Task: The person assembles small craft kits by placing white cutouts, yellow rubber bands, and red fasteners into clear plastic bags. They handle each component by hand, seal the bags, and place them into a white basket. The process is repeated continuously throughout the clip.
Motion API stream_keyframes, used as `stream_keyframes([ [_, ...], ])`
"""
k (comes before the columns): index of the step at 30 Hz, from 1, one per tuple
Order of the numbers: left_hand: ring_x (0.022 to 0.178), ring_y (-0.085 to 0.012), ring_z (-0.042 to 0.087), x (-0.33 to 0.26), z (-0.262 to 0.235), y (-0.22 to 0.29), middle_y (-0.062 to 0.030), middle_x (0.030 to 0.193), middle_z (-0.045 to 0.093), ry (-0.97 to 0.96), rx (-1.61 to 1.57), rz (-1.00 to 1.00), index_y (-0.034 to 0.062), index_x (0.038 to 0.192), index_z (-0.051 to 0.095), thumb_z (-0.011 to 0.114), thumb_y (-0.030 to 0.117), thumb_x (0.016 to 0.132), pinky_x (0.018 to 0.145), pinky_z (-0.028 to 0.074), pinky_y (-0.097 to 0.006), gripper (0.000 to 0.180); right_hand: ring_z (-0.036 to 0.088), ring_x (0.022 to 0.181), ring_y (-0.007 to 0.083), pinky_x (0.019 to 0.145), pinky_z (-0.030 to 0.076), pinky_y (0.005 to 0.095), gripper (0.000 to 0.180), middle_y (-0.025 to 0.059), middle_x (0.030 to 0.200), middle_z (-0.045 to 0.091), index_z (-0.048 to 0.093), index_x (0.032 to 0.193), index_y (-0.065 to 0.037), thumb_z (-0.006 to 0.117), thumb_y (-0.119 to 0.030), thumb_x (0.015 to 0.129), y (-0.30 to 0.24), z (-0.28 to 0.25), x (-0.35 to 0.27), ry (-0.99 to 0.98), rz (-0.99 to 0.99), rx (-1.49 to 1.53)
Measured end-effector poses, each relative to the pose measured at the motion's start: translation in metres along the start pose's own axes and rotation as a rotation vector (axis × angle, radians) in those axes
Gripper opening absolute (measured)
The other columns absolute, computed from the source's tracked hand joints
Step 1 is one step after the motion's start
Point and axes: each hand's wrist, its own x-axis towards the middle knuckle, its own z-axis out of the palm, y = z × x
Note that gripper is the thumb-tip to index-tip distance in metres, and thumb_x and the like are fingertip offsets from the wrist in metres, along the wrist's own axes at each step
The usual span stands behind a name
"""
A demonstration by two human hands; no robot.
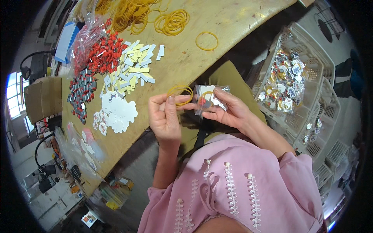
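Left hand (166, 116): fingers closed in a pinch on a thin yellow rubber band (180, 94), thumb and forefinger pressed together on its lower edge. The band loops upward from the pinch, just off the near edge of the worn wooden bench (217, 17).

Right hand (227, 108): fingers curled around a small clear plastic bag of white and red pieces (208, 99), thumb under, fingertips over the top. The bag sits immediately right of the band; a part of the band appears to cross the bag's front, though I cannot tell whether it wraps it.

Relative to the bag:
- Up and left, on the bench: a flat pile of white cloud-shaped card cut-outs (118, 110), nearest the left hand.
- Further up-left: a scatter of pale yellow and white paper strips (134, 68), then a heap of small red pieces (103, 52).
- Beside the heap, lower: a cluster of grey and red pieces (82, 91).
- Above: a single loose yellow rubber band (206, 40) lying flat, and a tangled mass of yellow rubber bands (151, 17) beyond it.
- Right: a white perforated plastic crate (311, 46) holding filled shiny packets (285, 79), well apart from the right hand.

Pink garment with white beaded trim (233, 182) fills the lower view.
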Motion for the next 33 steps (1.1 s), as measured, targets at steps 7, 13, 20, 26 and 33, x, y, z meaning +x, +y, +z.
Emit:
stream_keyframes([
  [7,0.074,-0.0224,0.07,0.029,0.0,0.019,-0.019,0.095,0.068,-0.054,0.045,-0.026,-0.0006,0.111,0.041,0.045,0.015,0.106,0.069,0.058,-0.031,0.017,0.05,0.129,0.0437,0.095,0.056,0.0517,0.051,0.0246,0.142,0.048,0.038,0.143,0.003,0.049,-0.026,0.103,-0.01,0.002,-0.005,-0.024,-0.11,-0.034],
  [13,0.068,-0.017,0.069,0.079,0.011,0.033,-0.0161,0.097,0.069,-0.022,0.249,-0.009,-0.0014,0.112,0.049,0.052,0.016,0.103,0.056,0.053,-0.025,0.02,0.052,0.127,0.0435,0.098,0.053,0.053,0.041,0.0235,0.139,0.051,0.044,0.139,-0.002,0.05,-0.02,0.103,-0.017,0.0,-0.007,-0.074,-0.112,0.056],
  [20,0.067,-0.0105,0.057,0.087,0.01,0.035,-0.004,0.089,0.064,0.134,0.944,0.508,0.0031,0.099,0.067,0.067,0.0,0.087,0.06,0.048,-0.024,0.012,0.053,0.127,0.0416,0.099,0.054,0.0507,0.048,0.0223,0.138,0.052,0.044,0.139,-0.001,0.061,-0.012,0.096,-0.019,0.009,-0.015,-0.086,-0.178,-0.028],
  [26,0.07,-0.0093,0.058,0.029,0.007,0.021,-0.0048,0.085,0.064,-0.213,0.506,0.157,0.0023,0.097,0.071,0.067,-0.004,0.085,0.063,0.047,-0.023,0.013,0.058,0.123,0.0357,0.098,0.055,0.0473,0.045,0.0185,0.132,0.058,0.048,0.136,-0.001,0.062,-0.006,0.095,-0.017,0.021,-0.014,-0.028,-0.19,-0.108],
  [33,0.066,-0.004,0.05,0.016,0.004,0.023,-0.0016,0.084,0.06,-0.244,0.543,0.149,0.0007,0.094,0.071,0.071,-0.006,0.082,0.057,0.039,-0.019,0.013,0.064,0.114,0.028,0.097,0.056,0.0449,0.037,0.0155,0.125,0.062,0.053,0.131,-0.001,0.062,-0.009,0.096,-0.005,0.023,-0.011,0.006,-0.167,-0.203],
])
